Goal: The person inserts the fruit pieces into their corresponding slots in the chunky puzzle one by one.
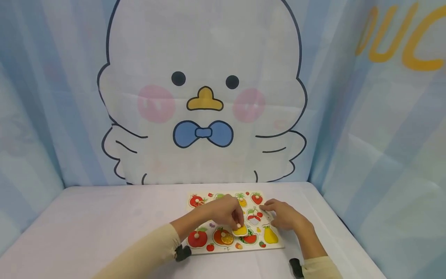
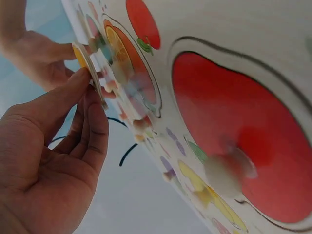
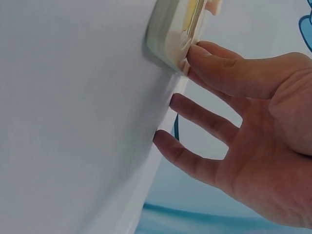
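Note:
My left hand (image 1: pixel 224 211) pinches a small yellow fruit puzzle piece (image 1: pixel 240 231) between thumb and fingers. The piece is tilted just above the lower part of the white fruit peg puzzle board (image 1: pixel 275 247), beside the watermelon piece (image 1: pixel 249 238). In the left wrist view the same piece (image 2: pixel 79 54) is seen nearly edge-on in the grip. At the board's right side is my right hand (image 1: pixel 285 215), fingers spread. The right wrist view shows its thumb (image 3: pixel 214 68) against the board's edge near a corner, while the lower fingertips reach the white tabletop.
Around the left hand on the board are knobbed pieces: a red apple (image 1: pixel 197 238), an orange (image 1: pixel 223 237), a yellow pear (image 1: pixel 270 235), cherries (image 1: pixel 254 216) and a strawberry (image 1: pixel 256 198). The board lies on a white table (image 1: pixel 122 221) before a duck-printed curtain (image 1: pixel 205 162).

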Tool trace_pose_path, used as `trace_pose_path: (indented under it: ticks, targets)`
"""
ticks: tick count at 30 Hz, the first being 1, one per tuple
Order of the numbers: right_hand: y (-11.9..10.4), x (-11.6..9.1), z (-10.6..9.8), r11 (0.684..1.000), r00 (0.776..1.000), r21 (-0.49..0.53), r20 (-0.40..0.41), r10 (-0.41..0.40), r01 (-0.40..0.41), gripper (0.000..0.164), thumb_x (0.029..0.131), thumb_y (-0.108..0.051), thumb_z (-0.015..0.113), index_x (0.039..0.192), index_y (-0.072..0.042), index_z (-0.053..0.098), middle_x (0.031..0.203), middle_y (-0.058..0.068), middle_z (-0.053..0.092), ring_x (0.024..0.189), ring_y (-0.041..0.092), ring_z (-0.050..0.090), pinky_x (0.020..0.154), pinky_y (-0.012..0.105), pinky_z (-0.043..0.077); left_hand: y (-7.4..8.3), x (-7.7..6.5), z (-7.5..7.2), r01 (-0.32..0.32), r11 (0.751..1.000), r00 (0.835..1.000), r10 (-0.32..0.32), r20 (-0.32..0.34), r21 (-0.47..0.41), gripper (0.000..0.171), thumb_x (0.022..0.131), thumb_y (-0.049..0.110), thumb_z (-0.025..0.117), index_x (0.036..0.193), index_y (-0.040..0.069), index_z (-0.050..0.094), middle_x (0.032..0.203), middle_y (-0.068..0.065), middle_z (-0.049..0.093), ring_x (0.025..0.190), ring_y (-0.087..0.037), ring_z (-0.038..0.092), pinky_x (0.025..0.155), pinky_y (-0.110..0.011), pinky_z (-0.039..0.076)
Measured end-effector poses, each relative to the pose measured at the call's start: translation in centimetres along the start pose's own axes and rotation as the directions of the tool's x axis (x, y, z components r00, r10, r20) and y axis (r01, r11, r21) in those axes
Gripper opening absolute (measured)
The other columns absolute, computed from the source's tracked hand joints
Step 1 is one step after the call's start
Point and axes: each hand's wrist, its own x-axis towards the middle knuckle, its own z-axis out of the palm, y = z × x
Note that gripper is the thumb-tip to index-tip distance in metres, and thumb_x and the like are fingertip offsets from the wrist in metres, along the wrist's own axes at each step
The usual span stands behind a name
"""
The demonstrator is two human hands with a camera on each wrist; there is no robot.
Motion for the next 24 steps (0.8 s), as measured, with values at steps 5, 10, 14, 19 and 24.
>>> trace_pose_path:
  ticks: [5, 10, 14, 19, 24]
  targets:
    - [0.3, 0.0, 0.0, 1.000, 1.000, 0.002, 0.005, -0.013, 0.013, 0.052, 0.080, -0.001, 0.071, 0.129, -0.017, 0.063, 0.136, 0.006, 0.051, 0.127, 0.035, 0.044, 0.103, 0.057, 0.036, 1.2, 2.0, 0.7, -0.019, 1.000, 0.999, 0.019, 0.026, -0.002, 0.007, 0.079, 0.012, 0.078, 0.080, 0.018, 0.075, 0.067, 0.013, 0.062, 0.060, -0.001, 0.053, 0.056, -0.015, 0.047]
    - [0.5, 0.1, -0.4, 0.999, 0.999, 0.010, 0.010, -0.046, 0.046, 0.052, 0.080, 0.001, 0.070, 0.128, -0.017, 0.063, 0.136, 0.005, 0.052, 0.128, 0.034, 0.044, 0.103, 0.056, 0.036, 1.8, 3.6, 1.6, -0.033, 0.999, 0.999, 0.032, 0.032, 0.013, 0.006, 0.080, 0.014, 0.078, 0.079, 0.019, 0.075, 0.066, 0.015, 0.062, 0.059, -0.001, 0.054, 0.055, -0.015, 0.048]
    - [0.7, 0.0, -0.8, 0.996, 0.996, 0.025, -0.011, -0.090, 0.090, 0.050, 0.080, 0.002, 0.069, 0.126, -0.016, 0.064, 0.134, 0.005, 0.055, 0.126, 0.033, 0.047, 0.103, 0.055, 0.037, 2.2, 4.6, 2.0, -0.039, 0.999, 0.999, 0.038, 0.035, 0.027, 0.007, 0.080, 0.014, 0.078, 0.078, 0.019, 0.075, 0.065, 0.015, 0.062, 0.060, 0.000, 0.053, 0.058, -0.013, 0.046]
    - [1.2, -0.5, -1.7, 0.995, 0.996, 0.057, -0.058, -0.073, 0.076, 0.049, 0.081, 0.002, 0.068, 0.126, -0.016, 0.063, 0.133, 0.007, 0.056, 0.126, 0.034, 0.048, 0.102, 0.055, 0.038, 3.0, 5.7, 2.3, -0.059, 0.997, 0.997, 0.057, 0.047, 0.047, 0.006, 0.080, 0.013, 0.078, 0.078, 0.018, 0.075, 0.065, 0.014, 0.062, 0.061, 0.000, 0.052, 0.059, -0.012, 0.045]
    - [2.0, -1.0, -2.3, 0.996, 0.997, 0.072, -0.070, -0.039, 0.044, 0.049, 0.084, 0.000, 0.067, 0.129, -0.017, 0.061, 0.134, 0.008, 0.056, 0.127, 0.035, 0.047, 0.100, 0.056, 0.040, 3.7, 6.7, 2.7, -0.056, 0.997, 0.996, 0.052, 0.073, 0.058, 0.005, 0.081, 0.014, 0.077, 0.078, 0.017, 0.075, 0.067, 0.014, 0.062, 0.063, -0.001, 0.053, 0.061, -0.012, 0.045]
